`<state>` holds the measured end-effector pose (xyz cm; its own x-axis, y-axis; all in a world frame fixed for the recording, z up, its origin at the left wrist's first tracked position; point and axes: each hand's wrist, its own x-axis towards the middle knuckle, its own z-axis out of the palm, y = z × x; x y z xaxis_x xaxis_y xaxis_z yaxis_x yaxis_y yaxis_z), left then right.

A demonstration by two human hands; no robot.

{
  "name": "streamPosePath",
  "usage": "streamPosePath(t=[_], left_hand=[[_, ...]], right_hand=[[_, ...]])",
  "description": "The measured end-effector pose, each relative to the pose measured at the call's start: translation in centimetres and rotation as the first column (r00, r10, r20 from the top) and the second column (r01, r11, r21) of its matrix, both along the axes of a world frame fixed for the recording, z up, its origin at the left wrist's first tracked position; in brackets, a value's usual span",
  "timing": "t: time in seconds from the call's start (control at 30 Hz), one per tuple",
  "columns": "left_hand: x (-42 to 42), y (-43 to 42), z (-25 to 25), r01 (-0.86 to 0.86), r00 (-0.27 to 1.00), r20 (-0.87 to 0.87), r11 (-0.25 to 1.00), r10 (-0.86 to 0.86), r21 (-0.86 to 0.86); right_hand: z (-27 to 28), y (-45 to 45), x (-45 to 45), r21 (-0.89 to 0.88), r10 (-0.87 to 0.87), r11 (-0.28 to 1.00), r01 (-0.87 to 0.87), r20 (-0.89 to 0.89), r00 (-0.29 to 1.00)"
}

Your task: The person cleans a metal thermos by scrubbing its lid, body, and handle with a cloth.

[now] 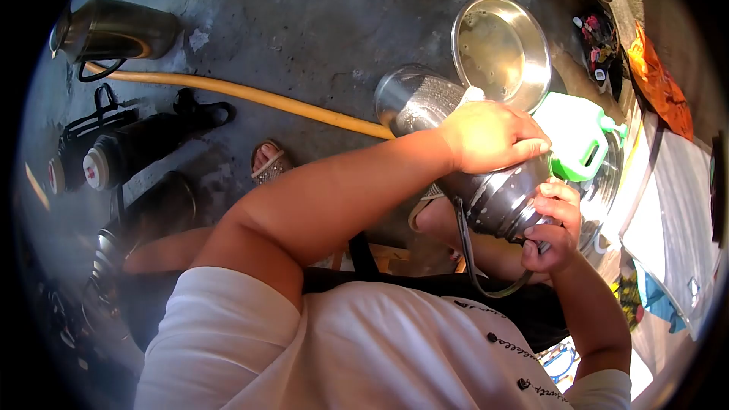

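Steel can [497,199] slants near green jug [568,127]. Right hand [557,222] clamped at its neck end; left hand [487,137] over its side, grip unclear. Probably rigid, slick where wet; neck or handle [465,247] offers best hold.

Left hand [492,137] lies palm-down near the curled right hand [557,229].

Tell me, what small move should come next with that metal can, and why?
Perhaps slide the left hand a little along the metal can: it lies across the can's side, whitish patches show on the surface, and the right hand grips the end nearer the person.
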<state>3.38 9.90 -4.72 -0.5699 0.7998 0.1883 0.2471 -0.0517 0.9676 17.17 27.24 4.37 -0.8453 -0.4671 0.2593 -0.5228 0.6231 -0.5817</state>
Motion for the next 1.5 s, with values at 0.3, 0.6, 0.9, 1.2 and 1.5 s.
streamPosePath(t=[0.3,0.6,0.9,1.2,1.5], left_hand=[[-0.9,-4.4,-18.2,-0.496,0.721,0.140,0.647,0.678,-0.579],[5.5,-2.9,-16.3,-0.548,0.007,0.685,0.576,0.728,-0.606],[4.5,-3.7,-12.5,-0.489,-0.310,0.827,0.668,0.468,-0.561],[3.6,-1.5,-19.0,-0.661,0.279,0.338,0.435,0.899,-0.611],[-3.3,-2.3,-16.8,-0.371,0.804,0.287,0.816,0.521,-0.443]], right_hand=[[0.6,-1.2,-1.9,0.000,-0.013,1.000,0.013,-0.023,1.000],[0.7,-2.7,-2.8,-0.014,-0.052,0.999,0.051,-0.069,0.996],[0.7,-3.4,-2.4,-0.013,-0.079,0.997,0.078,-0.057,0.995],[0.3,-3.0,-2.1,-0.019,-0.098,0.995,0.097,-0.052,0.994],[0.3,-2.9,-1.3,-0.030,-0.095,0.995,0.095,-0.026,0.995]])
